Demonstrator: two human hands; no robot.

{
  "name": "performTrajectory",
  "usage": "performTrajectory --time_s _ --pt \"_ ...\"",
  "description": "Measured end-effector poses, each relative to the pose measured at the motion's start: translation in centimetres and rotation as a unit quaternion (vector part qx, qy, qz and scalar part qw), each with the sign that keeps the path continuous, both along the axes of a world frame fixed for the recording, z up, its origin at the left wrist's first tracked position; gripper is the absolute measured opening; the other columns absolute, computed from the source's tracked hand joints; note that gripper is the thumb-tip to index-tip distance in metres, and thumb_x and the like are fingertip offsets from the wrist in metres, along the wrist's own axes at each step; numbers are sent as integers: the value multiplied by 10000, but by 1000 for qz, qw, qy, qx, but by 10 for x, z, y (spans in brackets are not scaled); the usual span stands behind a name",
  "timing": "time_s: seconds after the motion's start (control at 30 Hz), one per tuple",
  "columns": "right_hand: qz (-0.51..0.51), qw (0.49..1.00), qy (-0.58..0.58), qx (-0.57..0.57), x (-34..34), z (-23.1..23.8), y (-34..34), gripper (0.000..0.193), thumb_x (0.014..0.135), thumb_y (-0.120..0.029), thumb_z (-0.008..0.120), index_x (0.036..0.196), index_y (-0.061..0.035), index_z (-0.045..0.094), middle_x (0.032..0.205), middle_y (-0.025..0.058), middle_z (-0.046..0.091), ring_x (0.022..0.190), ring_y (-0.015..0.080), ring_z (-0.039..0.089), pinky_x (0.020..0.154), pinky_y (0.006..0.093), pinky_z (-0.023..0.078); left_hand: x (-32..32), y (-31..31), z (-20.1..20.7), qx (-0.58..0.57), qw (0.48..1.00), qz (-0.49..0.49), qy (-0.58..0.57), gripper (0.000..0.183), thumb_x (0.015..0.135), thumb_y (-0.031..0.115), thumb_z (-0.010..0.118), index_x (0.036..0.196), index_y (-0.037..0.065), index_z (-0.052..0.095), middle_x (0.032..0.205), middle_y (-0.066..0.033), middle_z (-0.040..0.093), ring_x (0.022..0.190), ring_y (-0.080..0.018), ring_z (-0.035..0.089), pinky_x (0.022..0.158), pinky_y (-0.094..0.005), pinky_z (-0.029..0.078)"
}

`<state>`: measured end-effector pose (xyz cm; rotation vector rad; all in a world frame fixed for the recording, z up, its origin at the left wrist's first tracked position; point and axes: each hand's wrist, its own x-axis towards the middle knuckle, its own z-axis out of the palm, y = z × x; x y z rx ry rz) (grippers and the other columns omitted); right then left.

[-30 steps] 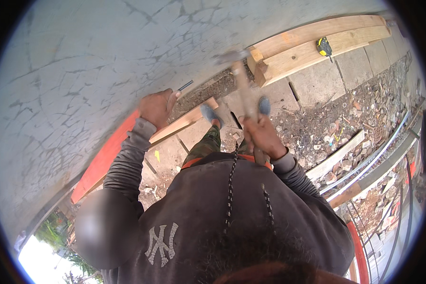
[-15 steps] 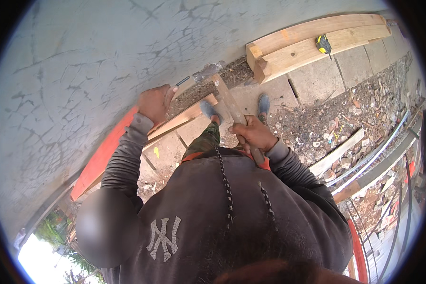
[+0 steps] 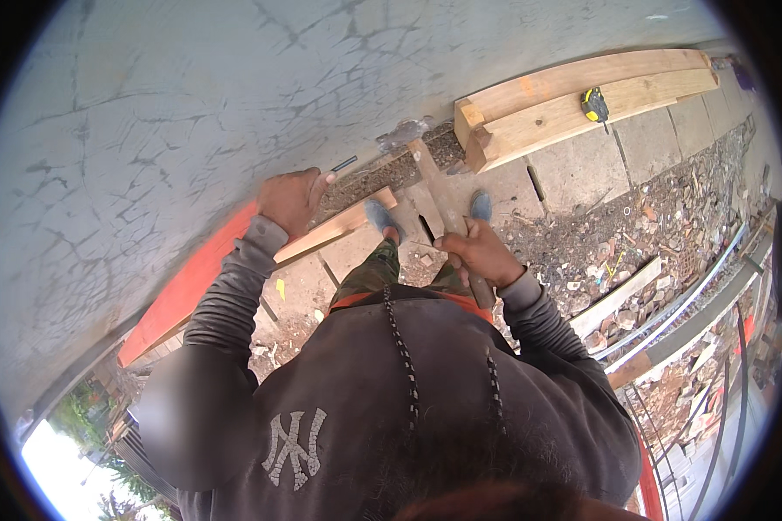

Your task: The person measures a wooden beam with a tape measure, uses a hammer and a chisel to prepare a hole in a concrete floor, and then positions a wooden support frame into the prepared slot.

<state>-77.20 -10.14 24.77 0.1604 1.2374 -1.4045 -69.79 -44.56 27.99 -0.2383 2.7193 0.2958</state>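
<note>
My left hand (image 3: 292,201) is closed around a thin dark metal rod (image 3: 345,163), whose end sticks out past the fingers beside the grey wall. It is at the far end of a red-faced board (image 3: 195,282) that stands along the foot of the wall. My right hand (image 3: 482,253) grips the wooden handle of a hammer (image 3: 438,191) in front of my waist. The hammer's grey metal head (image 3: 406,132) is near the wall, blurred, to the right of the rod and apart from it.
The cracked grey wall (image 3: 191,113) runs along the left and far side. Thick timber beams (image 3: 573,104) lie at its foot, with a yellow and black tape measure (image 3: 594,105) on top. Rubble (image 3: 582,234), a loose plank (image 3: 617,295) and bent rods (image 3: 730,382) lie right. My feet stand on concrete slabs.
The hammer and my right hand have shifted a little to the right. My left hand keeps its grip on the rod near the board's end. The whole view has tilted slightly.
</note>
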Motion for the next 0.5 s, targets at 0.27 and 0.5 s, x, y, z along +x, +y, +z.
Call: performTrajectory --time_s 0.27,0.5 --pt "-482 872 85 -11 -8 1 -1 128 939 -144 626 891 -70 534 592 1 503 403 141 497 455 305 470 -7 -2 1 20 1000 -4 17 539 1087 482 419 813 51 594 690 -204 584 700 -439 591 674 -526 460" --pt "-97 995 18 4 -22 9 28 130 932 -124 666 887 -27 593 597 30 548 412 136 524 412 298 453 2 -6 -4 -11 1000 -8 3 537 1087 491 410 846 58 616 699 -193 612 710 -431 616 681 -533 474"
